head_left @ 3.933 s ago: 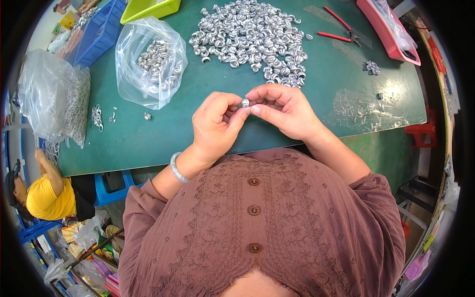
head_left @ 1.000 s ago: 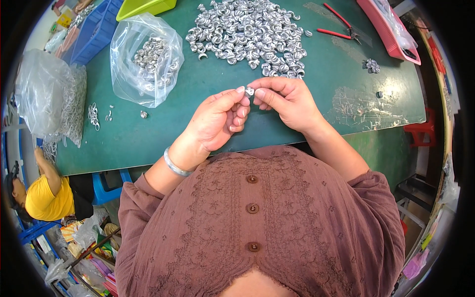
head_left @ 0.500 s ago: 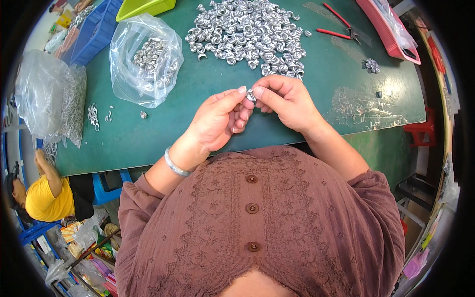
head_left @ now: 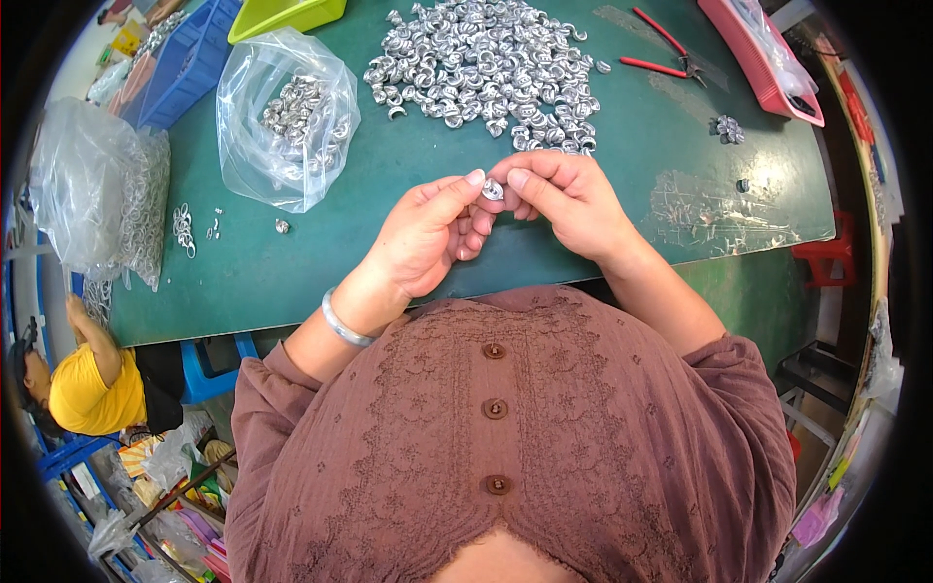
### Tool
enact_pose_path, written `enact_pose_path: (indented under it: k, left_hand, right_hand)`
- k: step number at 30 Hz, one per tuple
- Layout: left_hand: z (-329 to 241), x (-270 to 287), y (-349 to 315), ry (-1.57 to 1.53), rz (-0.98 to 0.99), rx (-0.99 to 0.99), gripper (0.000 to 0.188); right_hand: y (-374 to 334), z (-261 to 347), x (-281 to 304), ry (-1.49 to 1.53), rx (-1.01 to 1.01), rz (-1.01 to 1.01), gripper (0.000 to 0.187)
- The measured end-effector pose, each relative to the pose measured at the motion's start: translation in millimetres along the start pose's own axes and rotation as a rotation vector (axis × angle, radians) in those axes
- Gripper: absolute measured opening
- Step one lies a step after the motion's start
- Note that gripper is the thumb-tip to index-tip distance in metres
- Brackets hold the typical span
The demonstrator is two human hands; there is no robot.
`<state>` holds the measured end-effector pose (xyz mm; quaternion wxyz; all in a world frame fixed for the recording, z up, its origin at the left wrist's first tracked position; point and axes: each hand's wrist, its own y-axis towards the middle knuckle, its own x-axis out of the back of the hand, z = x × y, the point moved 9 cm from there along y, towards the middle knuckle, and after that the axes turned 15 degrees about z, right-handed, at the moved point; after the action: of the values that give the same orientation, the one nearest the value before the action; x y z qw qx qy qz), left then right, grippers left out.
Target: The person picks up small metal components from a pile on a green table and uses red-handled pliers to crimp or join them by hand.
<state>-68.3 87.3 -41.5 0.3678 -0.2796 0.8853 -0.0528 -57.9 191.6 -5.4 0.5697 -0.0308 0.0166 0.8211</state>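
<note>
A small shiny silver metal piece (head_left: 493, 190) is pinched between both hands above the near part of the green table (head_left: 418, 165). My left hand (head_left: 428, 228), with a pale bangle at the wrist, grips it with closed fingers from the left. From the right, the fingertips of my right hand (head_left: 573, 202) are closed on the same piece, thumb drawn a little back from its face. Just beyond my hands spreads a large pile of curved silver metal pieces (head_left: 486, 68). The underside of the held piece is hidden by fingers.
An open clear bag (head_left: 233, 146) of metal pieces stands at left, past a few loose rings (head_left: 183, 231). Another bag (head_left: 92, 185) holds many rings. Red-handled pliers (head_left: 661, 68) and a pink basket (head_left: 753, 63) lie far right. A person in yellow (head_left: 87, 389) sits at lower left.
My right thumb has shifted slightly off the metal piece, so more of its face shows. My left hand has stayed nearly still.
</note>
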Motion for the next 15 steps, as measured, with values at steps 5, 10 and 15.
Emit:
enact_pose_path:
  k: [5, 10, 15]
  left_hand:
    - [-0.3, -2.6, -3.1, -0.075, 0.019, 0.001, 0.028]
    - [-5.4, 1.8, -4.8, -0.141, 0.089, -0.075, 0.023]
    - [-7.1, 2.4, -2.2, -0.184, 0.129, -0.119, 0.026]
  right_hand:
    - [-4.1, 8.2, 18.3, -0.019, 0.079, -0.078, 0.016]
    - [-12.8, 31.2, 46.2, -0.482, 0.208, -0.252, 0.012]
    - [-11.9, 46.4, 18.0, -1.068, 0.228, -0.087, 0.011]
